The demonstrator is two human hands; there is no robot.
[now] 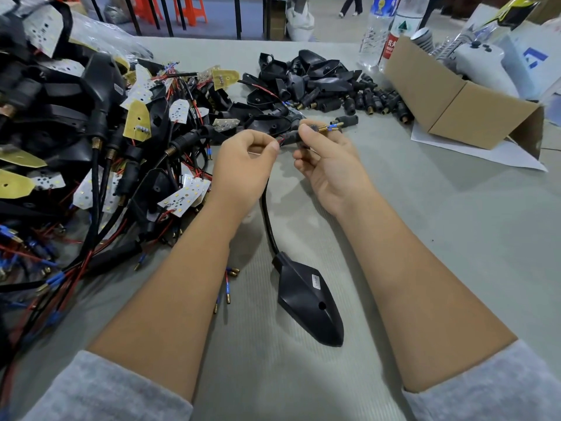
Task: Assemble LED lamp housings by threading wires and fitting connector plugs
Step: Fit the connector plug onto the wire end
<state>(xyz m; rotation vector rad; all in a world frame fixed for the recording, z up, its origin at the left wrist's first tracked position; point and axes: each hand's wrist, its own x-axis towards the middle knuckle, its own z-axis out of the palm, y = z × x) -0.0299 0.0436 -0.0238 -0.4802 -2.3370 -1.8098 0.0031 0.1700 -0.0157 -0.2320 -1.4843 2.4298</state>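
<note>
Hands met mid-frame: left hand [243,161] pinched wires, right hand [326,159] gripped the connector plug [293,137], apparently; feeding straight, terminals leading, would seat it.

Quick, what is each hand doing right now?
Left hand: pinches the red wires where they enter the connector plug.
Right hand: pinches the connector plug; brass wire tips stick out beyond it.
</note>
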